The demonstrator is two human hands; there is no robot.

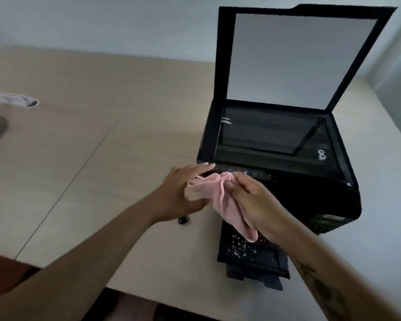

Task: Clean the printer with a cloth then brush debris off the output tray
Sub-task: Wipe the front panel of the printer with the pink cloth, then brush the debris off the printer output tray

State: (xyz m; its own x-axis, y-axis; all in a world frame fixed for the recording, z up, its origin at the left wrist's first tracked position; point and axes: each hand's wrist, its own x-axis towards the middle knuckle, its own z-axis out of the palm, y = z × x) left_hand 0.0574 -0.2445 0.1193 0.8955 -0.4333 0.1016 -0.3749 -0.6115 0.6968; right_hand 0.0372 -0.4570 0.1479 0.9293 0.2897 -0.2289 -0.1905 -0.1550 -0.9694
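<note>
The pink cloth [220, 200] hangs bunched between my two hands, in the air just in front of the printer [285, 158], its loose tail drooping below my right grip toward the output tray [248, 253]. My right hand [255, 205] is closed around the cloth's upper fold, thumb and fingers pinching it; my left hand [183, 193] is half open, fingers spread and cupping the cloth's left edge rather than clamping it. To do this wipe well, I judge I should gather the cloth into a flat pad inside my right grip so no tail drags, then press it on the control strip just beyond my knuckles and sweep in long single strokes, keeping it off the tray beneath. The cloth looks soft, thin and dry, creased where I pinch it. Beyond my grip the printer is black and glossy, its scanner lid [299, 59] standing upright. Below my right wrist, pale debris [240, 247] speckles the tray. The bench [90, 158] is pale wood.
</note>
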